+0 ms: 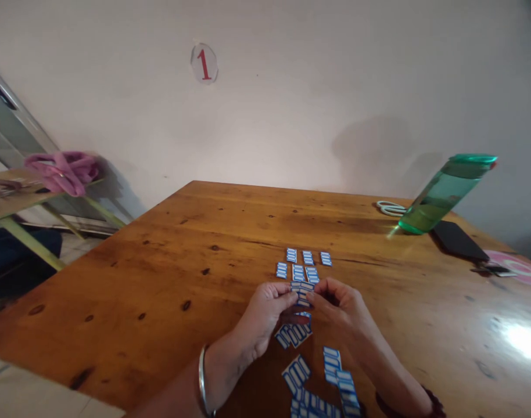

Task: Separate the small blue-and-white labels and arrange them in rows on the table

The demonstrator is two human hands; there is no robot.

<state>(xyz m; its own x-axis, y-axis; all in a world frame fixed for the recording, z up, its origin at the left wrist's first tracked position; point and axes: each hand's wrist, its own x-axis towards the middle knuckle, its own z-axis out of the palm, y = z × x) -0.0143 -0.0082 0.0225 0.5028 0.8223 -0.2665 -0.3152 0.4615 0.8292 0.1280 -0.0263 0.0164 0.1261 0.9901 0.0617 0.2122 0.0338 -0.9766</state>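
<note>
One edge of flat, blue-and-white rectangular cards [303, 295] is pinched by the left hand [263, 307] above the brown wooden table [169, 267]; matching cards [297, 272] are laid at twelve o'clock; the opposite edge is pinched by the right hand [346, 307]. Light, slippery handling is likely; edges are best gripped.

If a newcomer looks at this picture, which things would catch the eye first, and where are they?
Probably the green bottle at the right of the wooden table, leaning in the picture, comes first. Next is the red number 1 on the wall, left of centre. Below the middle, the left hand and right hand pinch blue-and-white pieces, with more of them spread on the table.
</note>
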